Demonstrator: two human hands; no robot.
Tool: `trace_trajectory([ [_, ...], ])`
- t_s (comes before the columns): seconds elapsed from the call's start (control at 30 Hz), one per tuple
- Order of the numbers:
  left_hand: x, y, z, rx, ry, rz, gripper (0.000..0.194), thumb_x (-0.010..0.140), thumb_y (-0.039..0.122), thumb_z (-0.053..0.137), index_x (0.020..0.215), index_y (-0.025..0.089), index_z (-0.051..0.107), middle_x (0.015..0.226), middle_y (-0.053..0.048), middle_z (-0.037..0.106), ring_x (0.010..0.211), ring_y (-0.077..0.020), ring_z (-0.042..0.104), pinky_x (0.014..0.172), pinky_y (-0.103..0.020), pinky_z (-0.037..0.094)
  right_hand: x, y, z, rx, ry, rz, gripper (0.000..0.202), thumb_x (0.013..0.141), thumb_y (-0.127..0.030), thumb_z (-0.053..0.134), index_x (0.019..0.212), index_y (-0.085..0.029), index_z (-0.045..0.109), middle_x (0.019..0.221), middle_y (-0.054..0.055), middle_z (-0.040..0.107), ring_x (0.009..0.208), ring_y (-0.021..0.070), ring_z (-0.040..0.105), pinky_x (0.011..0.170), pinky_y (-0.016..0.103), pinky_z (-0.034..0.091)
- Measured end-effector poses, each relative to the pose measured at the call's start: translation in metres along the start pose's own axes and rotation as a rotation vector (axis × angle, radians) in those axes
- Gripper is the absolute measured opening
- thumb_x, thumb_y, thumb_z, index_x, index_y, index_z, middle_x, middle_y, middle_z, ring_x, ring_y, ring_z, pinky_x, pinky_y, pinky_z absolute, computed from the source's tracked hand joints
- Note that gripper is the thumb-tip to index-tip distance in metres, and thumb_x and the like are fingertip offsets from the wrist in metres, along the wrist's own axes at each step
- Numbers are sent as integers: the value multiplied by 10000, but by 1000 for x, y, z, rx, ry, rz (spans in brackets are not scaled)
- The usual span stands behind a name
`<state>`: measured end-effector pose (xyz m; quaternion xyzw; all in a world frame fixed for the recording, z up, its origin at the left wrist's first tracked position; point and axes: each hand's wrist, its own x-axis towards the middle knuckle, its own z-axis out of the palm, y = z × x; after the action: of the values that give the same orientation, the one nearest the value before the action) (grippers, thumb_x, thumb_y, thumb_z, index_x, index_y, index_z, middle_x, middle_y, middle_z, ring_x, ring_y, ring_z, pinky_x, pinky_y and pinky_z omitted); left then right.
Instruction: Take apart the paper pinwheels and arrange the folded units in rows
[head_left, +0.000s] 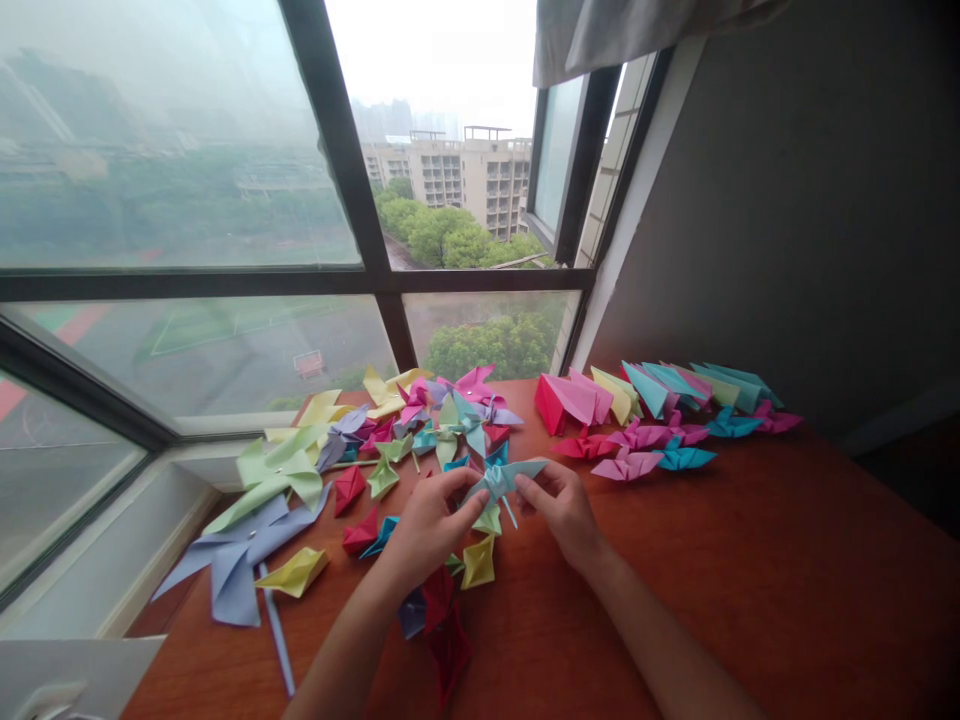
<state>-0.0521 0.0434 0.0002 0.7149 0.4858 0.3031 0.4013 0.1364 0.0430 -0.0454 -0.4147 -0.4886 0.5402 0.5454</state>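
Between my two hands is a light blue folded-paper figure, held above the table. It has a creased middle, two flat wings and a narrow strip pointing down. My left hand pinches its left wing between thumb and fingers. At the right wing, the fingers and thumb of my right hand are closed on the paper. Just under and left of my hands lie small folded-paper pieces: a yellow one, a blue one and a red one. My left forearm partly covers a dark red paper piece.
Paper pinwheels, among them a lavender one and a pale green one, crowd the left of the brown table. Paper planes and paper cranes line the back right. Beyond stands a window frame.
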Motion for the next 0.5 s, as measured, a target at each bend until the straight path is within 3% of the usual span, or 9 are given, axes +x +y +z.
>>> trace_trajectory([
  [0.27,2,-3,-3,27,20,9,288,917,376,518,835,147,673,719,-12,628,647,-146,531,591,-224,383,-1,-3,0,13,-124,3,255,832,-425,679,810,-171,672,680,3,643,572,114,566,538,230,469],
  [0.5,1,-1,-6,91,56,-2,267,896,367,551,789,157,674,666,3,608,617,-147,515,572,-227,355,2,0,-5,-61,-39,31,284,804,-454,694,850,-174,674,672,1,632,595,124,544,571,243,442],
])
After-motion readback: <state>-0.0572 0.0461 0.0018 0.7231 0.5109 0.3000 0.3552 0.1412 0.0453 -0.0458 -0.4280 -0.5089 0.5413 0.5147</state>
